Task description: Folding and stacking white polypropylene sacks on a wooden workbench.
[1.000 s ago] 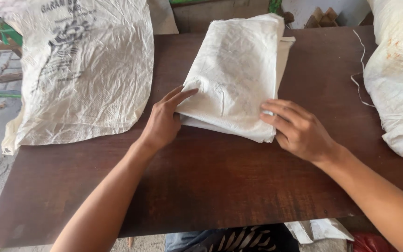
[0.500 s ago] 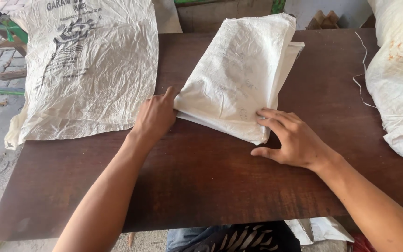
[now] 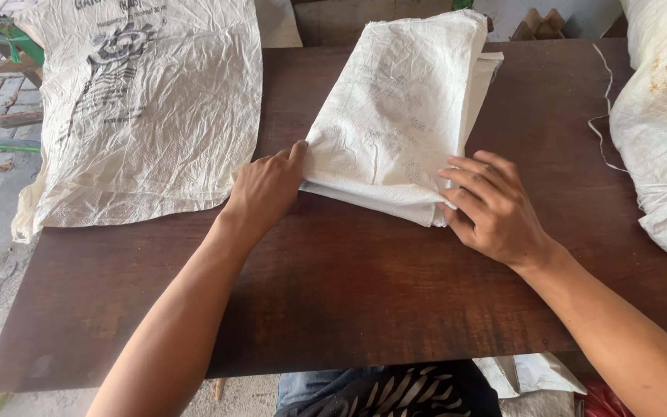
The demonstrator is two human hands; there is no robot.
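Dark wooden surface [image 3: 349, 293] fills the view, with paving to its left. At far left a flat printed sack [image 3: 148, 116] lies spread out, hanging over the edge, seemingly empty. The left hand [image 3: 265, 188] rests with loose grip against the near left corner of the folded white sack [image 3: 399, 116] lying mid-surface; the right hand [image 3: 496, 208] presses open fingers on its near right corner, gripping nothing. Folding looks largely done. A bulging sack [image 3: 661, 123] sits far right, contents hidden.
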